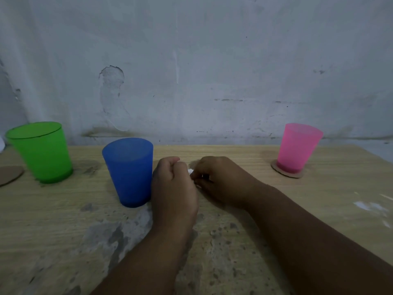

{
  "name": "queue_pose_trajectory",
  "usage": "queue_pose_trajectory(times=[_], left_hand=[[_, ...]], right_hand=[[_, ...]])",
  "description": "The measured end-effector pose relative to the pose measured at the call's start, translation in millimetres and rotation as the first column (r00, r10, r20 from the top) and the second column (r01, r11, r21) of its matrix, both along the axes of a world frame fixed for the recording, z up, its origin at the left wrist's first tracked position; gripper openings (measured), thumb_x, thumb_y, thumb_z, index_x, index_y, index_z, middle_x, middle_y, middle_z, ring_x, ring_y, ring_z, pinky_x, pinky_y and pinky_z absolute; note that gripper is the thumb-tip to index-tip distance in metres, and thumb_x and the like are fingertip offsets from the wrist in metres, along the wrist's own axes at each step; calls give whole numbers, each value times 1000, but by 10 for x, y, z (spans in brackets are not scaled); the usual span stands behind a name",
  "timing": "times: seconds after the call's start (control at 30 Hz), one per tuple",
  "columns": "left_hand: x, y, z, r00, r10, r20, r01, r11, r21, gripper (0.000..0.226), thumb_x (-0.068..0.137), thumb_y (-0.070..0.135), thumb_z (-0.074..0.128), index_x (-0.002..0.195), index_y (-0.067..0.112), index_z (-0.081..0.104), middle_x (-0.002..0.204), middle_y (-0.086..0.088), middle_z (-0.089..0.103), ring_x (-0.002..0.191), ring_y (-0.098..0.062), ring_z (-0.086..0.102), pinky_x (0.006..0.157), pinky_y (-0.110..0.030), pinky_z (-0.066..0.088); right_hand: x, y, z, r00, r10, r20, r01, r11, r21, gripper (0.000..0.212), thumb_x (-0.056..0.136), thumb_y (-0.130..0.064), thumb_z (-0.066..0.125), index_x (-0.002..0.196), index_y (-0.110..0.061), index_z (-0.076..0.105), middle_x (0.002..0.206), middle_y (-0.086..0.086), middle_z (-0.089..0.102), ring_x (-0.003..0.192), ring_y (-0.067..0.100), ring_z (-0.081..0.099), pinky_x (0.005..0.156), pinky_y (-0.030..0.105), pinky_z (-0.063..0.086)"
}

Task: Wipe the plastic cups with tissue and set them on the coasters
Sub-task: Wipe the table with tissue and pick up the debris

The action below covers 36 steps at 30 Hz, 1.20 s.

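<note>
From my remote station I am looking at a scuffed grey wall filling the upper half of the head view, with a worn wooden table stretching below it. Both forearms are reaching in from the bottom edge and meeting near the table's middle. The left hand is curling its fingers into a fist, and the right hand is bending its fingers inward facing it. The green cup is standing upright on the bare table at the far left. The blue cup is standing upright just beside the left hand; I cannot tell whether they are touching. The pink cup is sitting upright on the right coaster, well apart from the hands. The left coaster is lying bare near the green cup, cut off by the frame edge. The tissue is showing only as a small white scrap pinched between the two hands, which are covering most of it.
</note>
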<state>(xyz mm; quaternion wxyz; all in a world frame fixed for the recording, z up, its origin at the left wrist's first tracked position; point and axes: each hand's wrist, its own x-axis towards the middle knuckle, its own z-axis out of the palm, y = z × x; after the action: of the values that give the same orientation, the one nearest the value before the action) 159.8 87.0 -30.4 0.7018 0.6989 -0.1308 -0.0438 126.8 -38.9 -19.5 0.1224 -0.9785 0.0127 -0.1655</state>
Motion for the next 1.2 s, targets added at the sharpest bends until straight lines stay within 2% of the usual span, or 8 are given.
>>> queue_pose_trajectory(times=[0.1, 0.23, 0.3, 0.47, 0.67, 0.8, 1.03, 1.2], left_hand=[[-1, -4, -2, 1000, 2, 7, -2, 1000, 22, 30, 103, 24, 41, 127, 23, 59, 99, 20, 54, 91, 0, 52, 75, -21, 41], [-21, -3, 17, 1000, 14, 3, -15, 999, 45, 32, 103, 27, 41, 127, 24, 60, 115, 10, 61, 104, -16, 59, 93, -42, 51], [-27, -6, 18, 1000, 20, 5, -20, 999, 50, 32, 102, 28, 40, 127, 25, 60, 115, 10, 62, 105, -18, 60, 95, -45, 52], [-18, -11, -5, 1000, 16, 11, -16, 999, 32, 30, 104, 26, 40, 126, 25, 60, 114, 15, 58, 101, -6, 52, 88, -31, 43], [9, -41, -25, 1000, 17, 18, -17, 1000, 23, 25, 103, 26, 40, 118, 28, 61, 94, 20, 56, 89, 1, 52, 71, -23, 40], [22, -49, -54, 1000, 15, 18, -15, 999, 33, 26, 103, 26, 41, 120, 28, 61, 93, 22, 54, 85, 5, 49, 68, -18, 35], [24, -40, -67, 1000, 16, 17, -17, 1000, 23, 27, 101, 27, 43, 120, 28, 61, 99, 22, 55, 92, 4, 50, 76, -25, 39], [20, -33, -63, 1000, 5, 20, -6, 1000, 31, 26, 102, 27, 42, 119, 29, 61, 100, 23, 55, 95, 1, 52, 85, -30, 40]], right_hand=[[-32, -52, 14, 999, -18, -45, 17, 1000, -26, 23, 89, -12, 61, 104, -17, 78, 109, 4, 71, 98, 18, 63, 78, 19, 38], [-90, -230, 26, 988, -144, -49, 143, 989, -37, 21, 89, -12, 58, 96, -13, 77, 98, 6, 71, 92, 20, 65, 80, 32, 48], [-78, -282, 11, 975, -222, -20, 222, 975, 1, 22, 92, -13, 58, 101, -15, 77, 101, 4, 70, 92, 20, 64, 79, 28, 46], [208, -118, 46, 935, -298, 190, 285, 954, 93, 24, 93, -14, 57, 110, -14, 75, 108, 7, 70, 96, 21, 63, 81, 25, 42], [446, 6, -91, 975, -218, 29, 220, 965, -142, 23, 86, -18, 57, 93, -29, 76, 88, 2, 60, 87, 25, 59, 63, 29, 35], [444, -59, -82, 944, -331, 14, 328, 929, -174, 26, 94, -23, 52, 107, -25, 74, 96, 3, 61, 91, 22, 58, 71, 28, 30], [305, -329, -91, 814, -581, 24, 578, 804, -142, 30, 88, -11, 52, 109, -22, 70, 105, 4, 67, 93, 26, 63, 75, 30, 41], [247, -203, -71, 794, -608, 3, 604, 789, -112, 10, 90, -14, 53, 83, -17, 61, 78, 0, 55, 77, 22, 60, 69, 29, 41]])
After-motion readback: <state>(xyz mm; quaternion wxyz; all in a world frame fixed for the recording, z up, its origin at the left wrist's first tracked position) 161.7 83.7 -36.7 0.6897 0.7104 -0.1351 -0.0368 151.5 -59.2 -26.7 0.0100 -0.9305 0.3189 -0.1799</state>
